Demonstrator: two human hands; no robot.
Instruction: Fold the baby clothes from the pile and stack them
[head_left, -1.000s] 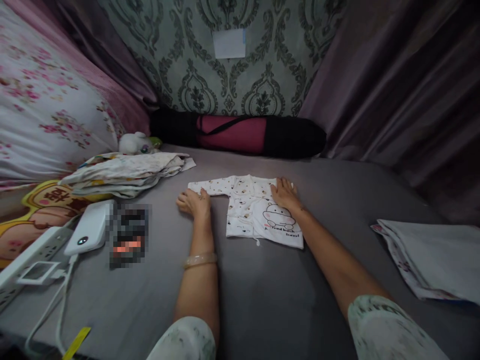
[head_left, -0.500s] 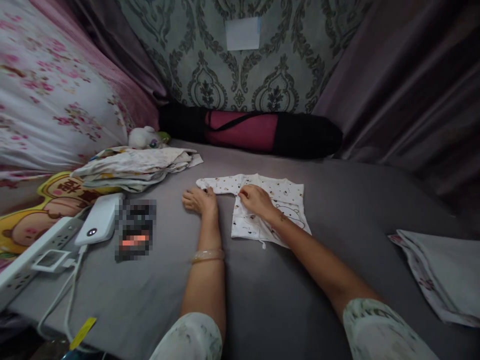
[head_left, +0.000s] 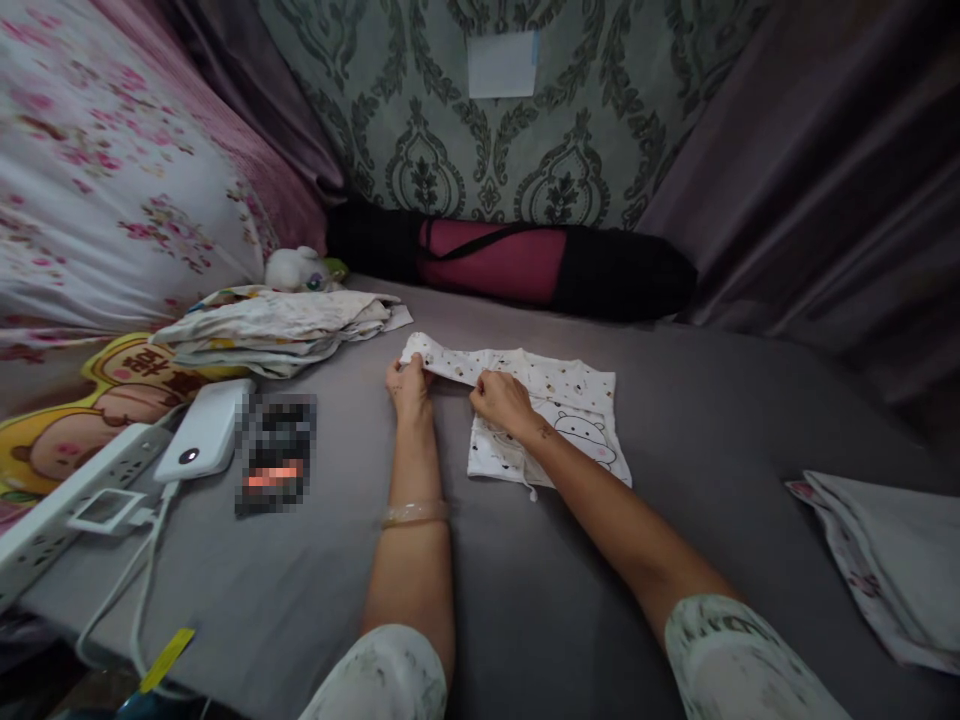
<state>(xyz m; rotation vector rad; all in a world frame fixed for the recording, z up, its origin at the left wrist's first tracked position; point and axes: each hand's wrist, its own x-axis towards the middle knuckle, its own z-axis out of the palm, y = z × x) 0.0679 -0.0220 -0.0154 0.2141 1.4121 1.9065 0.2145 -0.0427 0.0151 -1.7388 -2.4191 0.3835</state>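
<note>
A small white baby shirt [head_left: 581, 390] with a scattered print and an animal outline on its front lies on the grey sheet. One sleeve stretches to the left; the other is not visible. My left hand [head_left: 409, 385] is closed on that sleeve's cuff, which is lifted a little off the sheet. Closed over the shirt near the base of the same sleeve is my right hand [head_left: 504, 402], its fingertips pinching the fabric there. A white tie string [head_left: 532, 493] hangs from the shirt's lower edge.
Folded cloths [head_left: 285, 325] and a white plush toy [head_left: 295, 269] lie at the left. Nearer are a white power bank [head_left: 206, 430], a power strip [head_left: 82, 500] and cables. A long black-and-pink bag [head_left: 491, 262] lies along the wall. Folded white fabric [head_left: 892, 560] is at the right.
My left hand has taken hold of the sleeve's cuff and raised it slightly, moving away from me. My right hand stays at the sleeve's base. The view has shifted slightly.
</note>
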